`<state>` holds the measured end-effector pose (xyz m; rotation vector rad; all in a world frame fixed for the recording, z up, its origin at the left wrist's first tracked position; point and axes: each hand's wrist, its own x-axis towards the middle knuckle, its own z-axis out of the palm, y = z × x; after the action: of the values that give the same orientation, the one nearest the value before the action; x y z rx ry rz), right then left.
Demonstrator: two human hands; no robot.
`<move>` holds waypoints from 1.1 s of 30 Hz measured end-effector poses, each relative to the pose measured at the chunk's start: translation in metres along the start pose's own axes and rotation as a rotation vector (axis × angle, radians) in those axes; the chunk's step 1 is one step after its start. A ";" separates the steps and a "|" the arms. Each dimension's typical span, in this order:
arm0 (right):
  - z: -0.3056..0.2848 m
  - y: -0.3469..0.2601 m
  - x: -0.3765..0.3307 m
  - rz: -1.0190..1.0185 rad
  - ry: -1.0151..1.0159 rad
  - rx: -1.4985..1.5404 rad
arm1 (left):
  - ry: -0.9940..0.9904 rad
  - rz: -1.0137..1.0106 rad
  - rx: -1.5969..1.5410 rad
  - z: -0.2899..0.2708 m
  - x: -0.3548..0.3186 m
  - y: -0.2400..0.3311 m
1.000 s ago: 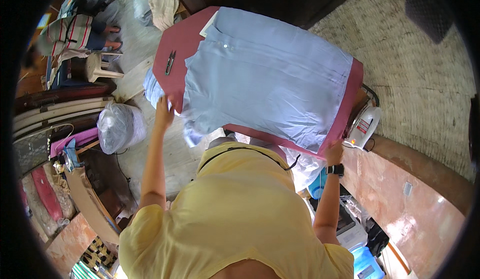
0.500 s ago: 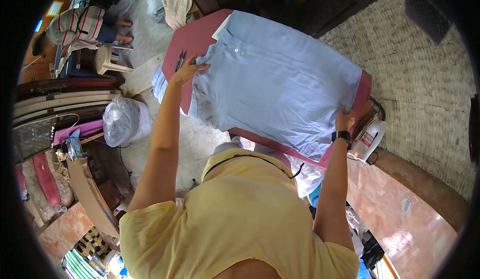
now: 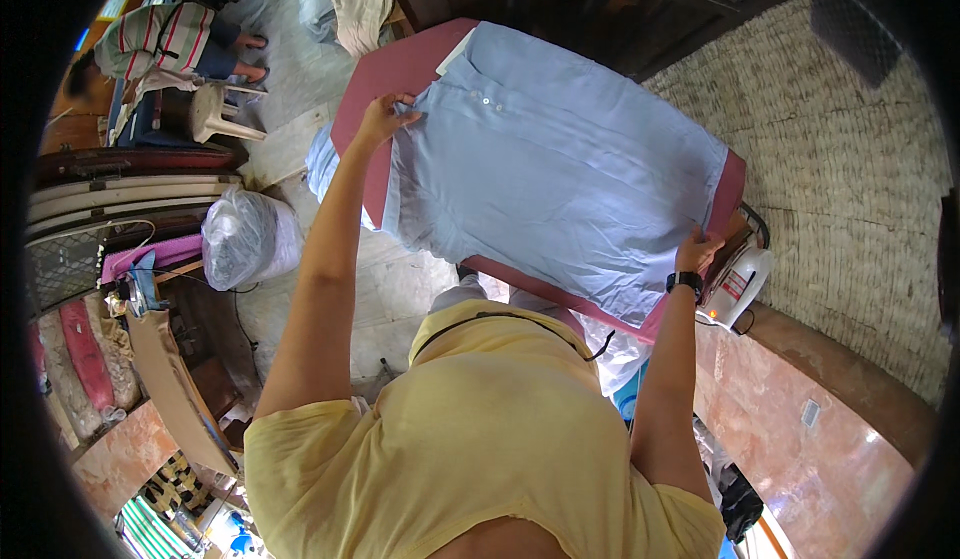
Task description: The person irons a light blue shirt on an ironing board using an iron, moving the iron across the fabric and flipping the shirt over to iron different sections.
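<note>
We see a light blue garment spread over a dark red, angular table, covering most of its top. The cloth lies mostly smooth along its upper part, with soft creases down its length and denser wrinkles toward the lower right and lower left. Two small white buttons sit side by side near its upper left, and an off-white strip shows along the edge there. More light blue cloth hangs past the table's left side; we cannot tell whether it belongs to the garment.

The left hand is at the garment's left edge, thumb and forefinger a little apart; we cannot tell whether they grip the fabric. The right hand touches the lower right edge, fingers bent, and we cannot tell whether they pinch it. A white iron stands just beside the table there.

Compared with a second ago, we find the left hand farther up the garment's side, away from the hanging cloth, and the right hand raised from the table's lower corner. The garment's lower left portion hangs less. The dark snips, visible earlier on the table, no longer show.
</note>
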<state>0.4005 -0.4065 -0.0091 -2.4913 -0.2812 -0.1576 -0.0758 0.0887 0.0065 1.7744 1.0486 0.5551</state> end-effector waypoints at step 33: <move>-0.103 0.066 -0.208 0.063 -0.106 0.111 | 0.205 0.069 0.300 0.014 -0.098 -0.023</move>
<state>0.2092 -0.5539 -0.0010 -2.3989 -0.2479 0.0158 -0.1263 0.0026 -0.0117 2.0543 1.2683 0.6603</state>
